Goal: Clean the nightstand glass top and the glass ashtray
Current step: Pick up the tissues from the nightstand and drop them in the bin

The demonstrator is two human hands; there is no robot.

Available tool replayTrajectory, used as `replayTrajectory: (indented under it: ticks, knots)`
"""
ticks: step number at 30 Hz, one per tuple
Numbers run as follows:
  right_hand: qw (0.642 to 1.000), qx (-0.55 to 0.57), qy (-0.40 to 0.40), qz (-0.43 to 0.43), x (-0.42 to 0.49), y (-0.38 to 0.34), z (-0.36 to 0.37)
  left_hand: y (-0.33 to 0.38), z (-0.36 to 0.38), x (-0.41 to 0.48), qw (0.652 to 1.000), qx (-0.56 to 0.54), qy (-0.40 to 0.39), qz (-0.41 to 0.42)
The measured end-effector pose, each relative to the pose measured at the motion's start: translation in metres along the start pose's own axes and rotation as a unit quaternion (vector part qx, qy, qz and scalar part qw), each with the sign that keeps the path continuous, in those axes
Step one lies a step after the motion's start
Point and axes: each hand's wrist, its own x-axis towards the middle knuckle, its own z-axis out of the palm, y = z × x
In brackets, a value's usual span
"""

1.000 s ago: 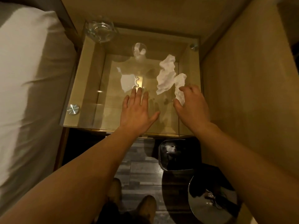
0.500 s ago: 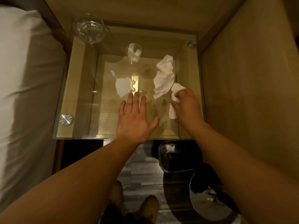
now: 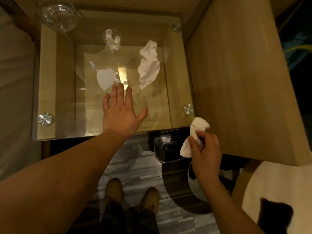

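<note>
The nightstand's glass top (image 3: 64, 92) lies below me, held by round metal studs at its corners. A clear glass ashtray (image 3: 58, 16) stands at its far left corner. My left hand (image 3: 120, 110) rests flat on the glass near the front edge, fingers spread. My right hand (image 3: 205, 152) is off the glass, past the front right corner, pinching a crumpled white tissue (image 3: 194, 137). A second crumpled white tissue (image 3: 149, 65) lies on the glass to the right of centre. A small clear glass (image 3: 112, 38) with a wad of tissue inside stands near the back.
A black waste bin (image 3: 168, 149) with a bit of tissue inside sits on the grey floor under my right hand. A bed (image 3: 15, 81) runs along the left and a wooden panel (image 3: 236, 81) along the right. My shoes (image 3: 131, 195) are below.
My right hand has lifted its tissue off the glass and drawn back toward me, now over the bin. The left hand stays flat on the glass. My view has shifted closer.
</note>
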Motion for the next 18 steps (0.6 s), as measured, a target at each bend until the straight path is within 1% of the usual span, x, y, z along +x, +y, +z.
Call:
replayTrajectory:
  ticks: [2, 5, 10, 14, 16, 18]
  knots:
    - [0.998, 0.004, 0.004, 0.067, -0.023, 0.025, 0.006, 0.0, 0.001, 0.0, 1.0, -0.002, 0.005, -0.001]
    - [0.986, 0.001, -0.007, 0.167, -0.031, 0.051, 0.03, 0.001, 0.002, 0.0, 1.0, -0.004, 0.011, 0.0]
    - [0.965, 0.003, -0.017, 0.261, -0.008, 0.075, 0.075, -0.002, 0.009, 0.0, 0.999, -0.008, 0.032, 0.006]
    - [0.951, -0.01, -0.022, 0.307, 0.011, 0.09, 0.085, -0.002, 0.011, 0.001, 0.999, -0.013, 0.042, 0.007]
    - [0.951, -0.004, -0.017, 0.308, 0.012, 0.09, 0.079, -0.002, 0.01, 0.001, 0.999, -0.015, 0.04, 0.005]
    - [0.958, 0.012, -0.007, 0.286, 0.008, 0.078, 0.063, -0.001, 0.008, 0.0, 0.999, -0.014, 0.039, 0.005]
